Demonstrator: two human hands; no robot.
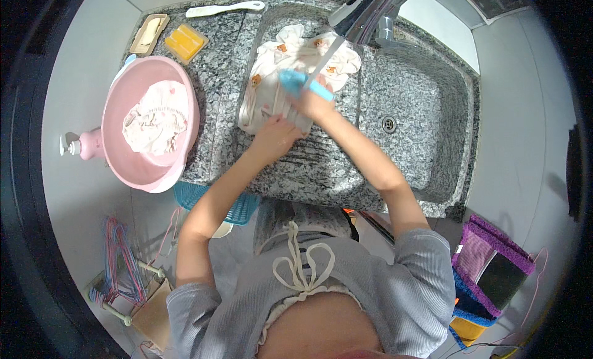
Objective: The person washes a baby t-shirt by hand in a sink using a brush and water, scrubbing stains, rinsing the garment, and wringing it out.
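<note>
A wet white garment with orange bear prints (296,53) is spread over the granite washboard (303,156), its far part bunched up. My right hand (316,103) grips a light blue scrubbing brush (293,82) against the cloth; the brush and fingers are blurred. Nearer to me, my left hand (276,136) holds the garment's near part down with bent fingers. From the metal faucet (359,21) a stream of water (326,60) runs down onto the brush and my right hand.
At left stands a pink basin (113,109) with white clothing (157,120) inside, beside a pink pump bottle (90,144). Behind are a soap dish (148,34), yellow soap bars (185,42) and a white-handled brush (224,9). A granite sink (412,109) lies right.
</note>
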